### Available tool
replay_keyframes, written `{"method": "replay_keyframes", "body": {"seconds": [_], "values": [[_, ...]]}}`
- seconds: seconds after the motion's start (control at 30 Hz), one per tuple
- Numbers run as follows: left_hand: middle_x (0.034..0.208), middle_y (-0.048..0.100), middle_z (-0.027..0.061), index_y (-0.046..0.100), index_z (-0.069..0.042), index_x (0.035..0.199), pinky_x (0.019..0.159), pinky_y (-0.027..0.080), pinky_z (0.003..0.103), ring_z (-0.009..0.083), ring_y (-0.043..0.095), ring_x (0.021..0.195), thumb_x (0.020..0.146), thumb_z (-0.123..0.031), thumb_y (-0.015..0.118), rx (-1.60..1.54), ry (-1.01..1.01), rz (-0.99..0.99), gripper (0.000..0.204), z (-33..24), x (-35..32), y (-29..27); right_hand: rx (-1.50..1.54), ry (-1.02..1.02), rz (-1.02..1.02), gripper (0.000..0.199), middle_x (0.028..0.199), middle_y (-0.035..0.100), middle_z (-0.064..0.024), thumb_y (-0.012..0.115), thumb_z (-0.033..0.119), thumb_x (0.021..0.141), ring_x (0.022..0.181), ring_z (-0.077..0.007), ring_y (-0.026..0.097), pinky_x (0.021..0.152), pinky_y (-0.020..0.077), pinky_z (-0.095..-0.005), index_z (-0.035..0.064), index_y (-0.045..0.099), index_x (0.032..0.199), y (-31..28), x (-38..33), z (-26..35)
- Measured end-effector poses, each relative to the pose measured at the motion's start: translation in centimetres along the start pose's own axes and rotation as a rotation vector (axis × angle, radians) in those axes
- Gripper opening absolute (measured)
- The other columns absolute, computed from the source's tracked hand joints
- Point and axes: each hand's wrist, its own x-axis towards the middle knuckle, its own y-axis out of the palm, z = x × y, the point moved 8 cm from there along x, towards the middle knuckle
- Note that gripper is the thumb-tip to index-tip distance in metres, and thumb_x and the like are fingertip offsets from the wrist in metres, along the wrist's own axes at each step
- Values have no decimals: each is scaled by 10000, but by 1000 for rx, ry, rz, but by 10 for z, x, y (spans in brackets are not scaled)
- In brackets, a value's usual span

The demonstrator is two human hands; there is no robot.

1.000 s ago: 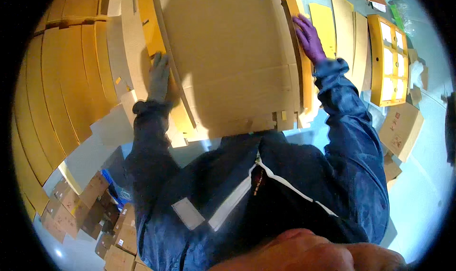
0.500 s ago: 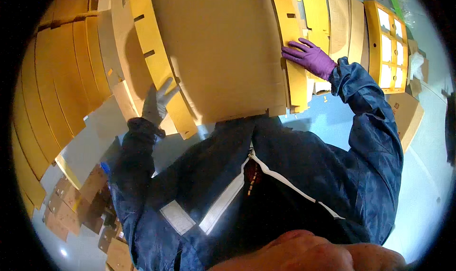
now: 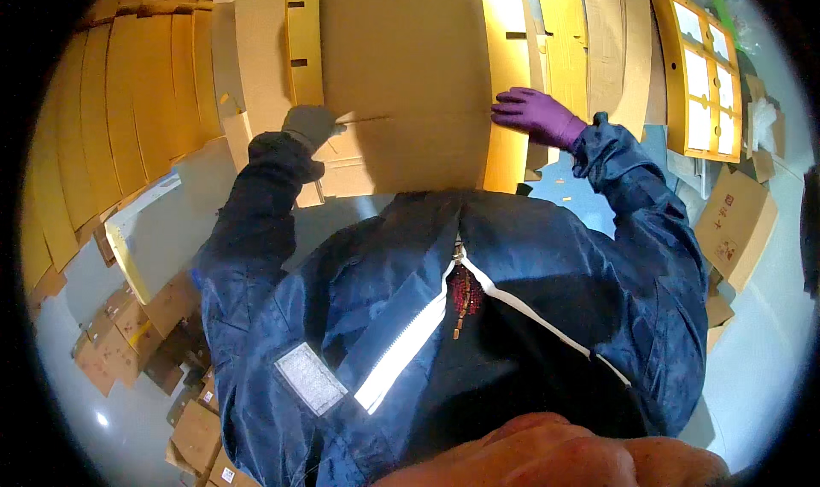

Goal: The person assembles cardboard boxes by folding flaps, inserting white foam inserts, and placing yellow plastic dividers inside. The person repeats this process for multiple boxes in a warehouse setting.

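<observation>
A large brown cardboard sheet [image 3: 406,68] lies in front of me, with a slotted yellowish strip along each side. My left hand [image 3: 310,126], in a grey glove, is closed at the near end of the left slotted strip [image 3: 304,38]. Its fingertips point in over the sheet, and the hand hides part of the strip. On the other side, my right hand [image 3: 542,117] wears a purple glove. Its fingers lie stretched out across the right slotted strip [image 3: 506,68], their tips at the strip's inner edge.
Stacked cardboard panels [image 3: 128,102] stand at the far left. Right of the sheet lie more yellow and brown cardboard pieces [image 3: 564,51]. Beyond them is a yellow frame with white panes [image 3: 700,77], near a closed carton [image 3: 735,226]. Several boxes [image 3: 137,325] sit on the floor at lower left.
The left strip has swung from slanted to nearly straight and moved right. My left hand went up and right, its spread fingers closing. My right hand shifted slightly left along with the right strip.
</observation>
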Motion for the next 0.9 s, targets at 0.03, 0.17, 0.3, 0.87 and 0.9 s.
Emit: {"method": "replay_keyframes", "body": {"seconds": [0.03,0.17,0.3,0.87,0.9], "values": [[861,725,124,730,-105,977,720,535,460,329,699,833,897,-508,618,-12,-12,12,426,2,2,-14,31,11,6,492,1305,602,-96,671,37,745,1270,-327,526,1081,439,-416,97,626,1231,-24,-1,-1],[864,724,121,730,-104,983,760,521,475,319,675,963,891,-492,632,98,95,-67,411,-31,13,-63,517,244,-303,261,930,690,-136,738,187,833,893,-341,665,819,530,-404,61,705,1059,-27,-10,-75],[989,717,135,686,-101,1104,857,531,454,345,653,1051,912,-358,644,-306,25,-352,324,-36,62,-14,302,600,-215,377,966,693,-158,768,395,816,950,-386,658,797,527,-465,132,674,1069,-19,30,-96],[1005,697,167,575,-168,1158,758,535,516,403,680,914,942,-203,533,-366,-169,-404,223,-37,71,-16,139,765,-357,347,908,666,-171,705,382,855,888,-415,639,712,500,-508,82,555,946,-19,100,-67],[1068,693,157,590,-173,1183,788,541,502,384,680,947,946,-205,518,-367,-177,-402,249,-38,73,-14,135,773,-391,338,917,666,-168,703,369,857,890,-414,639,716,503,-510,82,554,958,-13,99,-69]]}}
